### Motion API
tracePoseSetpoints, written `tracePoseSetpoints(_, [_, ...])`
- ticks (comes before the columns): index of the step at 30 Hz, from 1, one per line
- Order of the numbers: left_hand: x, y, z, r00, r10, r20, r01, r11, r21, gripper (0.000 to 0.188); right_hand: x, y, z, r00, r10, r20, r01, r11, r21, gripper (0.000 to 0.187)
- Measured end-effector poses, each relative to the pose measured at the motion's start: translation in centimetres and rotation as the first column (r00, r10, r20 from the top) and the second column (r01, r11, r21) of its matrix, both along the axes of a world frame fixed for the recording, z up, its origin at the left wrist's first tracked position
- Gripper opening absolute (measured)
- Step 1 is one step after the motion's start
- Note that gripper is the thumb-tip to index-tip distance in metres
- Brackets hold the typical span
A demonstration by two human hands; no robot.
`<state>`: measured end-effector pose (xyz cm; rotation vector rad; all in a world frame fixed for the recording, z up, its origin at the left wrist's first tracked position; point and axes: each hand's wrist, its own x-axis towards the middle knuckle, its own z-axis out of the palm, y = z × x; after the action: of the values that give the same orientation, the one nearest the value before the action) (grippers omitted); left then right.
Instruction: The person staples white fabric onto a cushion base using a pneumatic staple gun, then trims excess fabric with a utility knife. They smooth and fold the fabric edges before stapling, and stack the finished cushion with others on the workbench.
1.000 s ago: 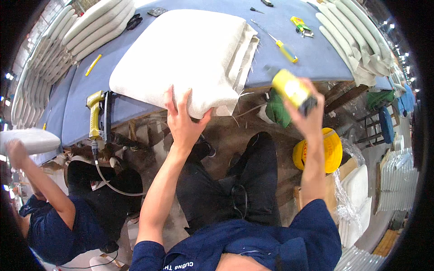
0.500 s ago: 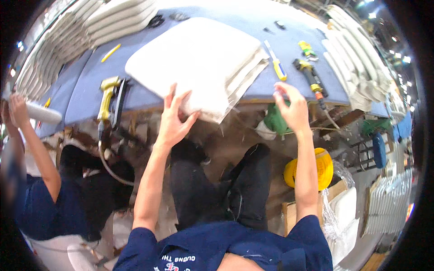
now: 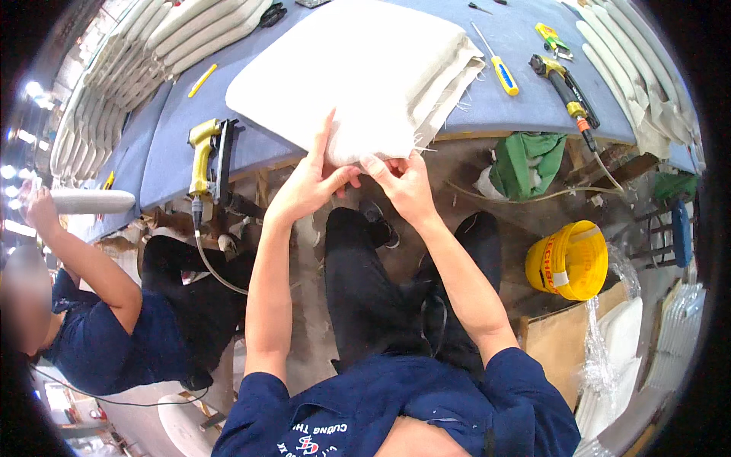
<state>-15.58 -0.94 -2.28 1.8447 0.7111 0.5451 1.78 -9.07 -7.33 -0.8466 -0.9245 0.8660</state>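
A white fabric-covered seat cushion (image 3: 343,76) lies on the blue padded table, its near corner jutting past the front edge. Loose, frayed cloth hangs along its right side. My left hand (image 3: 308,183) is closed on the near edge, index finger stretched over the top and the other fingers partly hidden below. At the near corner my right hand (image 3: 402,183) pinches the cloth edge between thumb and fingers, with some fingertips out of sight under it. The two thumbs are close together. A yellow-and-blue screwdriver (image 3: 502,74) lies right of the cushion.
A yellow staple gun (image 3: 202,156) with a hose lies left on the blue table (image 3: 263,148); another air tool (image 3: 565,91) lies right. Cushion stacks (image 3: 205,34) stand behind. A yellow bucket (image 3: 567,260) is at lower right. A co-worker (image 3: 114,305) sits left, holding a pale panel.
My right hand has moved left from open air to the cushion's near corner and taken hold of the cloth. My left hand has closed along the near edge. The whole view has shifted.
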Motion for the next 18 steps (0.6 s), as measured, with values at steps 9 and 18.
tracePoseSetpoints(9, [0.2, 0.0, -1.3, 0.999, -0.026, 0.038, 0.028, 0.998, -0.060, 0.092, 1.0, 1.2, -3.3, 0.924, -0.173, 0.341, 0.132, 0.981, 0.140, 0.019])
tracePoseSetpoints(18, [0.0, -0.2, -2.1, 0.996, 0.011, 0.090, -0.001, 0.994, -0.109, 0.093, 0.6, 1.3, -6.2, 0.914, -0.134, 0.382, 0.080, 0.985, 0.154, 0.018])
